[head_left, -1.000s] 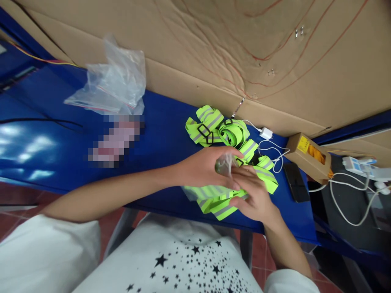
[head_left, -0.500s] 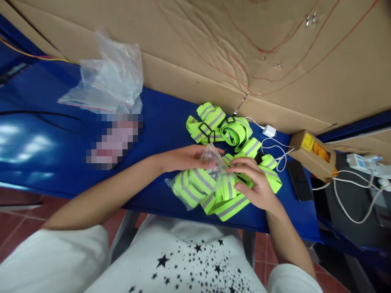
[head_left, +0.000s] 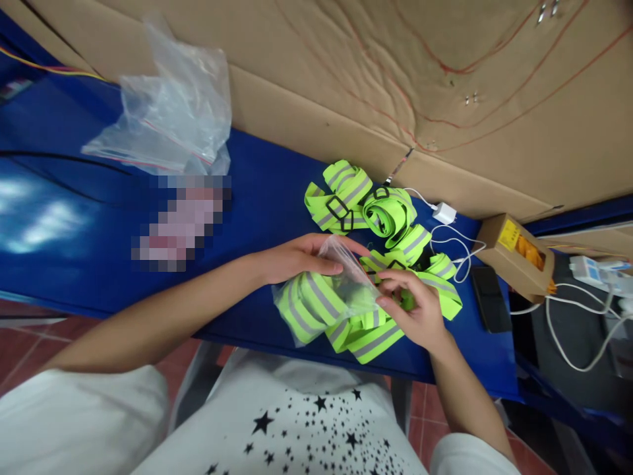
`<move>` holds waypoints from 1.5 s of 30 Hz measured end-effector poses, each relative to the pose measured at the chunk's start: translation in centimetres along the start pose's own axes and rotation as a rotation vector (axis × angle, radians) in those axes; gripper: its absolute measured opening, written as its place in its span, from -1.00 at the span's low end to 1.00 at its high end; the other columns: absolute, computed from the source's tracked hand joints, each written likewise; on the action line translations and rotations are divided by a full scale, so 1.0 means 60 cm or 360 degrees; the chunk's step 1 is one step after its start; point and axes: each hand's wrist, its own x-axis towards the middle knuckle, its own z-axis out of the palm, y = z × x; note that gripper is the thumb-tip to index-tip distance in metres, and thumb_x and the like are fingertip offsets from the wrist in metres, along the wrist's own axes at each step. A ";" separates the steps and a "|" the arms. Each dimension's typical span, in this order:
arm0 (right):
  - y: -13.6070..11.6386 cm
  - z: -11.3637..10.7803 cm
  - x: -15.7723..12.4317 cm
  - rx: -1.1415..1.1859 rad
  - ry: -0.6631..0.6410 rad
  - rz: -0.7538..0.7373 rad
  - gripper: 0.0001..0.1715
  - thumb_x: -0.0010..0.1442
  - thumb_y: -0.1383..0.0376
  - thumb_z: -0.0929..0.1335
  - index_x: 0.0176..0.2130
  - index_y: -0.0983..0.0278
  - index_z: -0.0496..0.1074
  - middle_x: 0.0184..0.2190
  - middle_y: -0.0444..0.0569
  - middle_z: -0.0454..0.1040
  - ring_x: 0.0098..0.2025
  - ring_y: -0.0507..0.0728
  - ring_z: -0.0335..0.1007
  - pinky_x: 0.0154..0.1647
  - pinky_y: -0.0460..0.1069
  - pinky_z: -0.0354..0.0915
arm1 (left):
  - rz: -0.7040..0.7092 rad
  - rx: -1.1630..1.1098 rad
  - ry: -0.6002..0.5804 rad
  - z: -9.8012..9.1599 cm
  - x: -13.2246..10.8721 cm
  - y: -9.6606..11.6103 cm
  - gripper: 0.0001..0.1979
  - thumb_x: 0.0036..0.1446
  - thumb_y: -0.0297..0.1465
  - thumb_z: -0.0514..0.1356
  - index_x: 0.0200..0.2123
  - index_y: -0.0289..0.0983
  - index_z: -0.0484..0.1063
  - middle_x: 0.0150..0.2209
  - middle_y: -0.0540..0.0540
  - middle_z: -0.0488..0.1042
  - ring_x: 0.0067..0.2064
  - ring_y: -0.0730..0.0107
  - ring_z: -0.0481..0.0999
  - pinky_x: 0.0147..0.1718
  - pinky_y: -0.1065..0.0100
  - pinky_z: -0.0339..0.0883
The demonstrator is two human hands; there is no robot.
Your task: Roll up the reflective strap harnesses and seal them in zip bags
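Observation:
A small clear plastic bag [head_left: 341,277] lies at the near edge of the blue table [head_left: 257,198] with a folded neon-yellow reflective strap [head_left: 309,303] partly inside it. My left hand [head_left: 297,256] pinches the bag's upper edge. My right hand [head_left: 413,310] pinches the bag's mouth on the other side and rests on more strap [head_left: 376,336] trailing out. Behind lie several loose neon straps with black buckles [head_left: 363,208].
A pile of clear plastic bags [head_left: 168,119] sits at the table's back left. A cardboard sheet [head_left: 386,79] leans along the back. At right are a white charger and cable [head_left: 445,214], a black phone [head_left: 487,298] and a small cardboard box [head_left: 517,254].
The folded strap has gone into the clear bag, which now lies spread to the left. Both hands shifted from holding the bunched bag to pinching its mouth open.

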 end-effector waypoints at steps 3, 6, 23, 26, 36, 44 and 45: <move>-0.005 0.002 -0.002 0.0163 -0.0020 0.0096 -0.65 0.32 0.30 0.48 0.08 0.20 0.47 -0.39 -0.16 0.56 -0.42 0.02 0.48 -0.40 -0.08 0.42 | 0.0004 -0.0051 -0.0008 0.000 -0.001 0.005 -0.53 0.18 -0.37 0.43 0.16 -0.24 0.56 0.03 -0.25 0.68 0.06 0.16 0.69 0.14 0.22 0.46; -0.007 0.004 -0.002 0.0102 0.0032 0.0100 -0.91 0.32 0.32 0.47 -0.25 0.23 0.48 -0.51 -0.21 0.46 -0.55 -0.04 0.32 -0.55 -0.12 0.26 | 0.0049 -0.0087 0.0036 0.001 0.000 0.008 -0.55 0.18 -0.32 0.44 0.13 -0.24 0.58 0.02 -0.25 0.68 0.05 0.14 0.69 0.13 0.23 0.46; 0.002 0.015 0.001 0.0098 0.0202 0.0182 -0.77 0.35 0.31 0.38 -0.38 0.22 0.35 -0.57 -0.22 0.31 -0.58 -0.04 0.18 -0.59 -0.11 0.15 | 0.0200 0.0152 0.0497 0.014 0.007 -0.009 -0.52 0.28 0.04 0.30 -0.10 -0.28 0.66 -0.18 -0.14 0.70 -0.18 0.29 0.67 -0.02 0.30 0.50; 0.002 0.015 0.000 0.0118 0.0212 0.0204 -0.73 0.34 0.33 0.36 -0.41 0.21 0.29 -0.57 -0.22 0.27 -0.57 -0.03 0.16 -0.58 -0.11 0.13 | 0.0251 0.0222 0.0469 0.017 0.008 -0.012 -0.52 0.32 0.04 0.26 -0.10 -0.28 0.66 -0.17 -0.14 0.69 -0.17 0.32 0.66 0.00 0.34 0.49; -0.003 0.014 -0.002 0.0130 0.0149 0.0227 -0.78 0.29 0.41 0.37 -0.38 0.21 0.30 -0.55 -0.23 0.26 -0.55 -0.03 0.16 -0.55 -0.10 0.12 | 0.0288 0.0346 0.0361 0.026 0.001 -0.008 -0.52 0.31 0.00 0.29 0.01 -0.28 0.61 -0.06 -0.18 0.68 -0.04 0.25 0.68 0.05 0.29 0.49; -0.009 0.017 0.001 0.0148 0.0085 0.0248 -0.80 0.32 0.38 0.36 -0.35 0.21 0.31 -0.55 -0.23 0.28 -0.55 -0.03 0.18 -0.54 -0.10 0.14 | 0.0330 0.0518 0.0205 0.027 -0.004 -0.009 -0.51 0.18 -0.29 0.44 0.14 -0.29 0.49 0.00 -0.19 0.66 -0.01 0.25 0.68 -0.02 0.32 0.53; -0.011 0.018 0.001 0.0145 0.0085 0.0252 -0.79 0.31 0.39 0.36 -0.36 0.21 0.30 -0.55 -0.23 0.26 -0.55 -0.03 0.17 -0.54 -0.10 0.13 | 0.0332 0.0535 0.0203 0.028 -0.004 -0.010 -0.51 0.18 -0.29 0.44 0.14 -0.29 0.50 0.00 -0.19 0.66 -0.02 0.26 0.68 -0.03 0.33 0.53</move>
